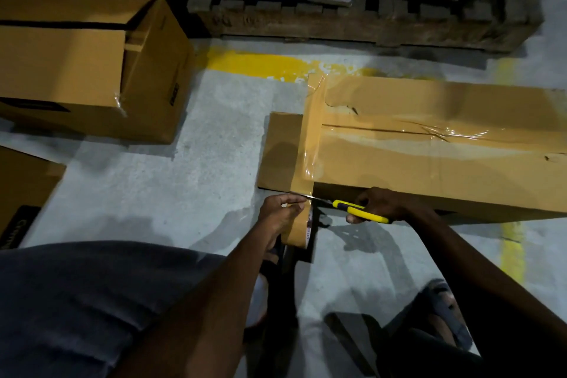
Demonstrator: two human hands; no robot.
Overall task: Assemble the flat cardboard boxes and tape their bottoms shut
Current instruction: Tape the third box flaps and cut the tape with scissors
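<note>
A long cardboard box lies on the floor at the right, its bottom seam covered by clear tape. A second strip of tape runs across its left end and down to the near edge. My left hand grips a brown tape roll just below that edge, holding the strip taut. My right hand holds a yellow-handled cutter whose blade touches the tape between the roll and the box.
An assembled box lies on its side at the upper left. Flat cardboard pokes in at the left edge. A wooden pallet stacked with flat cartons stands behind. Yellow floor lines cross the grey concrete. My sandalled foot is at the lower right.
</note>
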